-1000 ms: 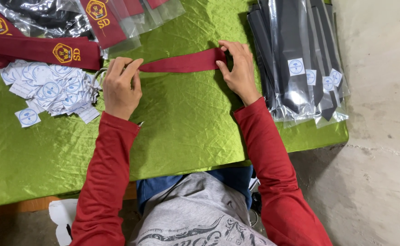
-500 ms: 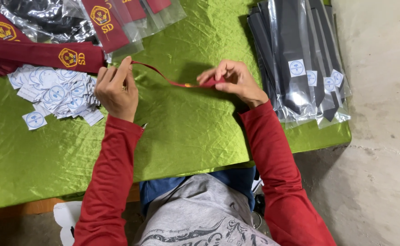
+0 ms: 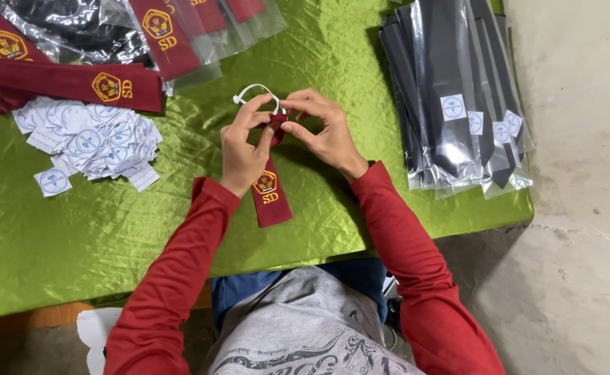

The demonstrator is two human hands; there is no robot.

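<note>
**Both hands pinch the top of a maroon school tie over the green cloth**

The left hand (image 3: 244,149) and the right hand (image 3: 322,132) meet at the middle of the table, fingers bent in and closed on the upper end of a maroon tie (image 3: 269,194). The left thumb and forefinger grip the knot end from the left; the right hand's fingertips close on it from the right, touching the same folded part. A thin white elastic loop (image 3: 256,90) arches out just beyond the fingers, on the far side. The tie's lower part lies flat on the green satin tablecloth (image 3: 145,243), pointing toward the person, with a yellow embroidered badge near its blunt tip.

To the left, well apart from the hands, lies a loose heap of small white paper labels (image 3: 89,139) with round blue marks. Just beyond the heap, another maroon tie (image 3: 69,82) lies crosswise, and at the far left edge more maroon ties in clear plastic sleeves (image 3: 180,35) overlap one another. On the right side of the table sits a stack of dark ties in clear bags (image 3: 451,90), each bearing a small white sticker. Beyond the table's right edge is a bare concrete floor (image 3: 583,208).
</note>
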